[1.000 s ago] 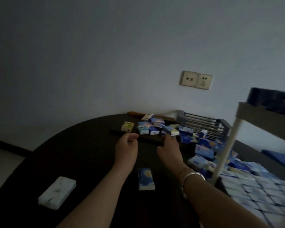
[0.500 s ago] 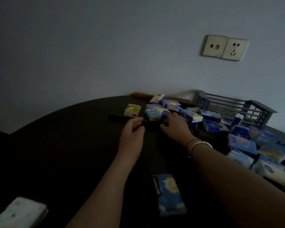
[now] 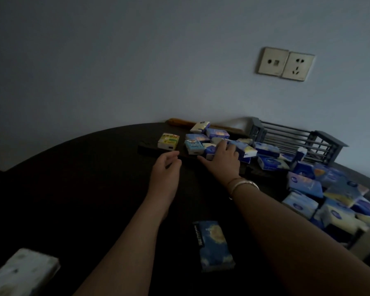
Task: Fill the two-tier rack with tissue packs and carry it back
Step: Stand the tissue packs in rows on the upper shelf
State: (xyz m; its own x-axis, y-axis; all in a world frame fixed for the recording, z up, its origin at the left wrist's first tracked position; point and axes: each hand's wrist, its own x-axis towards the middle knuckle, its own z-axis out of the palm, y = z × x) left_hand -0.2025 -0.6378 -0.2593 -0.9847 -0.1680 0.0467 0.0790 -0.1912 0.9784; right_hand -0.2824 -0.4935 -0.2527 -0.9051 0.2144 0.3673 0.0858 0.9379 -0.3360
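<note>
The right hand [image 3: 221, 159] reaches far across the dark round table [image 3: 77, 189] and lies palm down on a cluster of tissue packs [image 3: 217, 138], its fingers bent over a blue pack [image 3: 241, 148] at the cluster's near edge — the thumb points left along the tabletop, and whether the pack is truly gripped or only covered cannot be told in this dim light. A bracelet [image 3: 244, 184] sits on that wrist.

The left hand [image 3: 166, 167] hangs just left of the right one, loosely curled, thumb and forefinger close together with nothing between them. Just beyond its fingertips lies a yellow-green pack [image 3: 168, 141], set apart from the others on a flat dark board [image 3: 150, 151] that runs under both hands' fingertips.

To the right of the right hand more blue packs [image 3: 320, 189] spread in a heap towards the table's edge. Beyond that heap, against the wall, stands a grey slatted rack [image 3: 297, 142] — its bars show no packs inside, so far as can be seen.

Nearer the body, between the two forearms, a single blue pack with a cloud print [image 3: 215, 244] lies flat. Left of the left forearm, at the picture's corner, is a pale pack [image 3: 21, 272]. A double wall socket [image 3: 285, 64] sits high above the right hand.
</note>
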